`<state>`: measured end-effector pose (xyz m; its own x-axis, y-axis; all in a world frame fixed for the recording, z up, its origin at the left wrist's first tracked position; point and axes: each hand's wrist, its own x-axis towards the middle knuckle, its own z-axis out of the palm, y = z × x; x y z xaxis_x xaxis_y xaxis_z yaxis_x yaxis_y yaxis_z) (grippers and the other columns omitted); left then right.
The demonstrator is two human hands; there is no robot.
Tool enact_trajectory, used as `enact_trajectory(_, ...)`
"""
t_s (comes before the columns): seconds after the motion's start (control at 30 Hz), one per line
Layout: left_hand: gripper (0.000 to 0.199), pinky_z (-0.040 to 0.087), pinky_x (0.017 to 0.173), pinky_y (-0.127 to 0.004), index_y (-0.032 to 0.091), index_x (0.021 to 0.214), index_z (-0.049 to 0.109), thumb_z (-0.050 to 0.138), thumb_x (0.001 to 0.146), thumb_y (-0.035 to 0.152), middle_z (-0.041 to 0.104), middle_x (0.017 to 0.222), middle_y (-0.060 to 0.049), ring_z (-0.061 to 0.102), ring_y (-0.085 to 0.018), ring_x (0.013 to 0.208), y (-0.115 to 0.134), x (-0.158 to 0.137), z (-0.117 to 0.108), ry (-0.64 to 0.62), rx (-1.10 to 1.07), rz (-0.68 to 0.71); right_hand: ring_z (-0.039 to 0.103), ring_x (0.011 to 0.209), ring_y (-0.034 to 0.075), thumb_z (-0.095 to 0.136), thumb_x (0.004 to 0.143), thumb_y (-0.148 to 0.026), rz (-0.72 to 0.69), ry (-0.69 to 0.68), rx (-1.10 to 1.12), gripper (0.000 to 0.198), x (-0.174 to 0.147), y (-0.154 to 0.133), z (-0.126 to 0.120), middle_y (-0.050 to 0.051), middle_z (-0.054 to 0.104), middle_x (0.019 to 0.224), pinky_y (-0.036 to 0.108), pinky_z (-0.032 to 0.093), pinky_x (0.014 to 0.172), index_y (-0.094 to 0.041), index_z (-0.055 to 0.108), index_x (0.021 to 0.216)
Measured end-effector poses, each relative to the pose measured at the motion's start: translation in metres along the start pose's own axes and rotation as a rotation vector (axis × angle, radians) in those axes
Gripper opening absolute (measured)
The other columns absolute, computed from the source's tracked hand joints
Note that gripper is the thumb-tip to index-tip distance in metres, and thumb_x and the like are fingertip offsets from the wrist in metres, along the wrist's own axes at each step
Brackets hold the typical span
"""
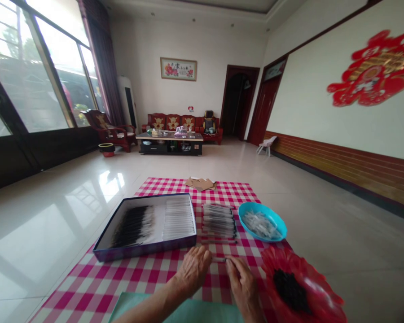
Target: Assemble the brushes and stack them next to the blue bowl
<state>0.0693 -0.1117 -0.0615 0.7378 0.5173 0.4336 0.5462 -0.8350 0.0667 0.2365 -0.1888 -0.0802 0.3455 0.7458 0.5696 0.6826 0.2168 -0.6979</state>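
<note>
My left hand (195, 265) is closed around a slim, clear pen (218, 259) that lies level above the checked cloth. My right hand (244, 285) pinches the pen's dark right end between thumb and fingers; a small part there may be hidden by the fingertips. Just beyond my hands, a row of similar clear pens (218, 220) with dark ends lies side by side. A shallow box (144, 249) to the left holds many thin black-ended sticks (131, 226) and a row of whitish clear tubes (179, 219).
On the right stand a blue bowl (281, 224) of small clear plastic pieces and a red petal-edged bowl (323, 273) with small black parts. Torn cardboard (201, 184) lies at the table's far edge. Green material (202, 312) shows nearest me. Beyond are a coffee table (170, 137) and sofa.
</note>
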Motion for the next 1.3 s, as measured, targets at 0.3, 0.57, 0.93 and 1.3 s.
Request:
enact_trajectory(0.3,0.012,0.032,0.066,-0.030,0.025,0.086,0.054,0.044,0.091,0.023,0.054,0.076,0.000,0.045,-0.017,0.072,0.020,-0.021,-0.017,0.092,-0.082,-0.158,0.066,0.059,0.018,0.046,0.085,-0.046,0.075,-0.126,0.056,0.035,-0.003,-0.020,0.008,0.004,0.071,0.066,0.022,0.052,0.055,-0.020,0.066,0.073)
enact_trajectory(0.57,0.017,0.029,0.067,-0.033,0.027,0.082,0.056,0.041,0.092,0.027,0.054,0.073,0.000,0.045,-0.018,0.071,0.025,-0.023,-0.013,0.066,-0.085,-0.236,0.066,0.059,0.019,0.048,0.083,-0.049,0.125,-0.140,0.119,0.038,-0.001,-0.026,0.005,0.005,0.071,0.065,0.024,0.052,0.057,-0.019,0.067,0.071)
enact_trajectory(0.93,0.017,0.028,0.064,-0.032,0.025,0.081,0.054,0.041,0.091,0.024,0.054,0.069,0.000,0.046,-0.017,0.069,0.022,-0.025,-0.011,0.055,-0.113,-0.228,0.068,0.073,0.021,0.057,0.081,-0.041,0.175,-0.210,0.244,0.026,0.000,-0.027,0.000,0.006,0.072,0.078,0.026,0.055,0.066,-0.019,0.070,0.081)
enact_trajectory(1.3,0.019,0.031,0.065,-0.031,0.025,0.082,0.057,0.040,0.091,0.024,0.054,0.069,-0.001,0.046,-0.017,0.068,0.021,-0.024,-0.013,0.080,-0.099,-0.236,0.066,0.079,0.021,0.053,0.083,-0.039,0.187,-0.172,0.217,0.025,-0.002,-0.022,0.005,0.008,0.070,0.084,0.028,0.054,0.070,-0.018,0.066,0.086)
